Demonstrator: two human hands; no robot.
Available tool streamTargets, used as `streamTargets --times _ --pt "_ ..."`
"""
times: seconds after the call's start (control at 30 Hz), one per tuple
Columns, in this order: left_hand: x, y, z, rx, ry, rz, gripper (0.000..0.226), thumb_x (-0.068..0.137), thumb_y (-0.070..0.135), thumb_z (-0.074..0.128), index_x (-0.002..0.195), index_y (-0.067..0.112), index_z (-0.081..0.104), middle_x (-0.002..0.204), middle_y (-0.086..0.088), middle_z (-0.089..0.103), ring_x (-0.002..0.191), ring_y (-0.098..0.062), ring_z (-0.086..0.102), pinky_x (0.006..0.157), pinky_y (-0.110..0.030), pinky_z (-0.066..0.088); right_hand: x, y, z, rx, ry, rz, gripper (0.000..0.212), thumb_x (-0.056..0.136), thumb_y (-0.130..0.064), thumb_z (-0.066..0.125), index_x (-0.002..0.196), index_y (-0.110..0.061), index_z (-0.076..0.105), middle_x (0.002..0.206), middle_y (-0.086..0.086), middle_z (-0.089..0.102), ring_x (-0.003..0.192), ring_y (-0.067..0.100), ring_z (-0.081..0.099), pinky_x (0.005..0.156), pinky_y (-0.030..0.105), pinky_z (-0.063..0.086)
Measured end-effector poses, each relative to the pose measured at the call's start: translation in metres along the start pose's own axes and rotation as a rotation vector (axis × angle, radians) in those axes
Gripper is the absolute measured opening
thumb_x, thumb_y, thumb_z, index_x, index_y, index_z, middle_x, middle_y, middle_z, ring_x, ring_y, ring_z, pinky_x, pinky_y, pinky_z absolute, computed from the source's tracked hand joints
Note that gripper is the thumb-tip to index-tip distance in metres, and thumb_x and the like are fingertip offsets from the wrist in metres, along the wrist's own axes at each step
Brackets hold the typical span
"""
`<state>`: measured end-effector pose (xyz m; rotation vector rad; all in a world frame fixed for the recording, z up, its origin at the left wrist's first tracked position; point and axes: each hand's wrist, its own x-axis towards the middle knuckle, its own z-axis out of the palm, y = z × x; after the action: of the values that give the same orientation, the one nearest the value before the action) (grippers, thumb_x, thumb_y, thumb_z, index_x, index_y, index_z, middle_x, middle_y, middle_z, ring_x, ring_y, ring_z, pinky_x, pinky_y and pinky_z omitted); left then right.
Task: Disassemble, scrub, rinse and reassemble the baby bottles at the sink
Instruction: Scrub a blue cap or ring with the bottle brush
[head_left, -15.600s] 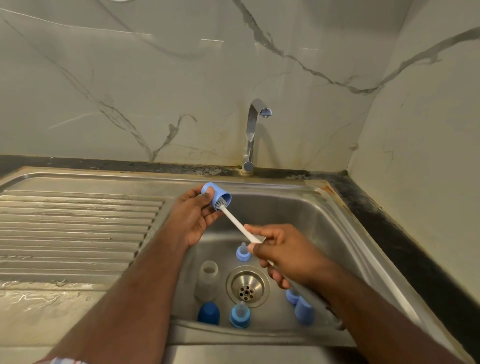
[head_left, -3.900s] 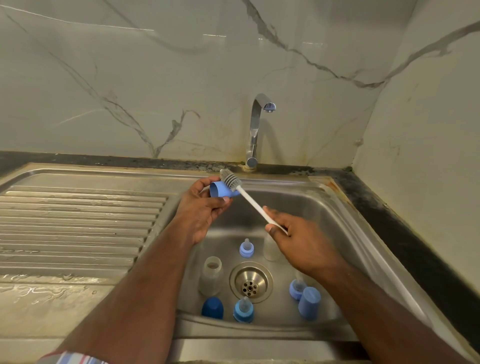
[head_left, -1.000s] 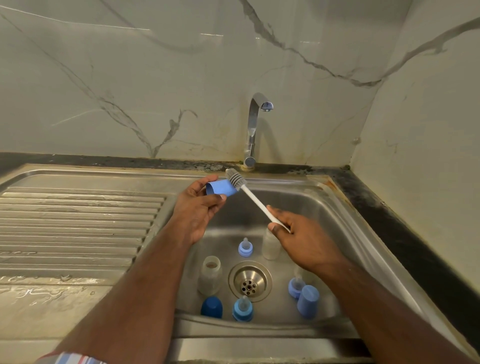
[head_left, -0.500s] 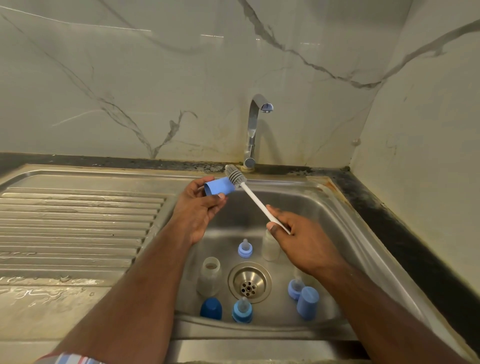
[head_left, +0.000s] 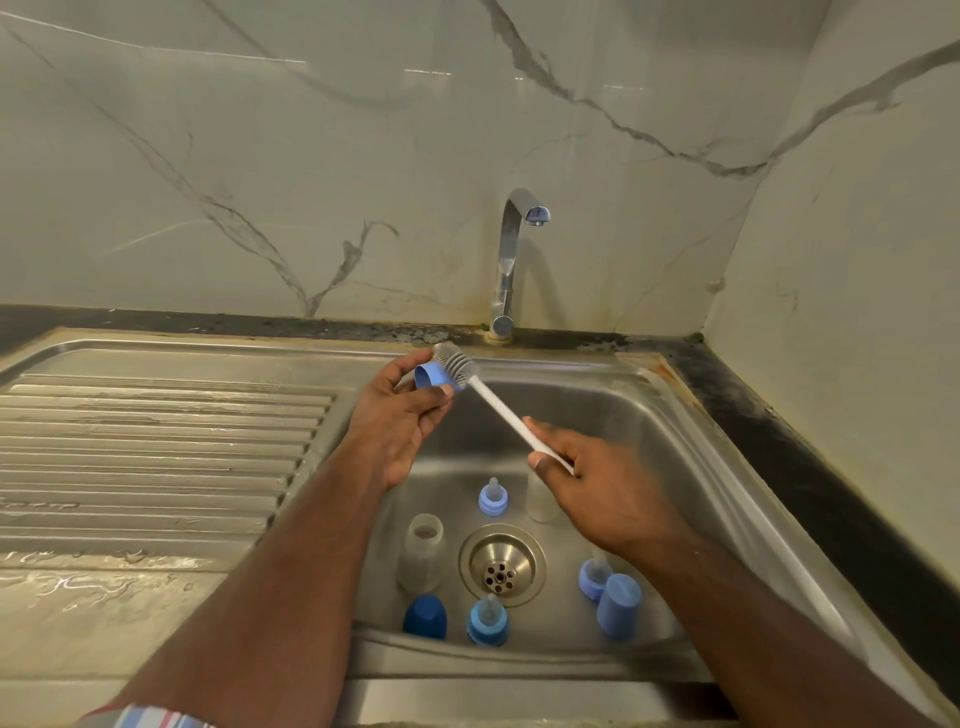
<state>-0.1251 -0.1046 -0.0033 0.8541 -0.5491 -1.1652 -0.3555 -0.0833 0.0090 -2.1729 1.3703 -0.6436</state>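
Home kitchen: steel sink (head_left: 691, 436) with ribbed drainboard (head_left: 156, 447), tap (head_left: 506, 265), marble-look wall (head_left: 260, 156).

Soft, even light is falling from above, glancing off the marble wall (head_left: 363, 130) in pale streaks (brightest near the top centre). The tap (head_left: 506, 270) is casting a faint shadow rightward. Wide-angle distortion is bending the edges; the forearms at the bottom are looking slightly soft.
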Motion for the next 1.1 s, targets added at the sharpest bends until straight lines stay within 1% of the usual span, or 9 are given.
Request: streamTargets --times 0.13,0.3,0.4,0.53,0.67,0.83,0.9,1.0,1.1 --pt "-0.0003 0.0004 0.0007 0.041 0.021 -0.009 0.048 0.087 -0.018 0.064 0.129 0.004 0.061 0.122 -0.015 0.068 0.107 -0.025 0.070 0.086 -0.031 0.061 0.0032 0.0059 -0.0044 0.008 0.029 0.028 0.048 0.103 -0.041 0.049 0.150 -0.041 0.040 0.125 -0.012 0.065 0.081 0.002 0.060 0.066 0.009 0.044" --pt "0.0006 -0.0017 0.0003 0.073 -0.008 -0.009 0.049 0.085 -0.023 0.060 0.126 0.002 0.063 0.120 -0.015 0.072 0.107 -0.025 0.072 0.086 -0.029 0.061 0.0009 -0.0004 0.0019 -0.003 -0.013 -0.017 0.045 0.103 -0.040 0.049 0.147 -0.043 0.043 0.130 -0.015 0.064 0.096 0.007 0.064 0.064 0.001 0.041" --pt "0.0012 -0.0021 -0.0006 0.105 -0.005 -0.001 0.048 0.084 -0.023 0.060 0.122 0.006 0.067 0.120 -0.012 0.071 0.110 -0.025 0.070 0.083 -0.028 0.061 0.0043 0.0022 -0.0006 -0.008 0.009 0.011 0.047 0.103 -0.040 0.050 0.149 -0.041 0.042 0.132 -0.014 0.062 0.088 0.004 0.059 0.063 0.000 0.039" --pt "0.0021 -0.0050 -0.0009 0.112 -0.045 0.017 0.046 0.084 -0.025 0.058 0.117 0.005 0.066 0.108 -0.008 0.076 0.098 -0.020 0.074 0.079 -0.024 0.061 -0.0027 -0.0019 0.0036 0.016 -0.019 -0.026 0.044 0.102 -0.041 0.051 0.146 -0.046 0.045 0.128 -0.021 0.063 0.094 0.001 0.060 0.067 -0.001 0.039" --pt "0.0033 -0.0050 -0.0020 0.139 -0.026 0.008 0.048 0.084 -0.024 0.060 0.119 0.008 0.068 0.117 -0.008 0.073 0.106 -0.022 0.070 0.077 -0.025 0.060 0.0049 0.0039 -0.0010 -0.013 0.029 0.020 0.046 0.103 -0.040 0.050 0.148 -0.043 0.043 0.132 -0.014 0.063 0.094 0.004 0.061 0.065 0.002 0.038" --pt "0.0030 -0.0050 -0.0014 0.108 -0.044 0.018 0.045 0.084 -0.026 0.057 0.112 0.008 0.067 0.104 -0.006 0.077 0.098 -0.020 0.073 0.081 -0.025 0.061 -0.0029 -0.0020 0.0029 0.005 -0.023 -0.021 0.044 0.102 -0.041 0.051 0.145 -0.048 0.044 0.126 -0.021 0.063 0.084 -0.005 0.059 0.064 -0.001 0.040" --pt "0.0028 -0.0033 -0.0013 0.087 -0.027 0.005 0.046 0.084 -0.025 0.057 0.114 0.008 0.067 0.109 -0.008 0.075 0.100 -0.021 0.073 0.082 -0.026 0.061 0.0008 -0.0004 0.0021 -0.003 -0.006 -0.009 0.045 0.103 -0.040 0.050 0.146 -0.046 0.043 0.128 -0.018 0.063 0.079 -0.003 0.057 0.062 0.000 0.041" --pt "0.0018 -0.0030 -0.0020 0.105 -0.026 0.002 0.047 0.084 -0.025 0.058 0.115 0.008 0.069 0.115 -0.008 0.071 0.104 -0.022 0.070 0.081 -0.026 0.062 0.0046 0.0046 -0.0012 -0.017 0.027 0.025 0.048 0.103 -0.041 0.050 0.149 -0.041 0.041 0.134 -0.014 0.062 0.089 0.001 0.058 0.067 0.006 0.041" --pt "0.0027 -0.0040 -0.0017 0.106 -0.026 0.010 0.048 0.084 -0.025 0.058 0.120 0.006 0.065 0.115 -0.011 0.072 0.102 -0.021 0.072 0.081 -0.026 0.061 -0.0010 0.0024 0.0013 0.005 -0.009 -0.006 0.045 0.102 -0.041 0.051 0.147 -0.044 0.044 0.128 -0.017 0.064 0.091 0.004 0.063 0.063 0.002 0.042"
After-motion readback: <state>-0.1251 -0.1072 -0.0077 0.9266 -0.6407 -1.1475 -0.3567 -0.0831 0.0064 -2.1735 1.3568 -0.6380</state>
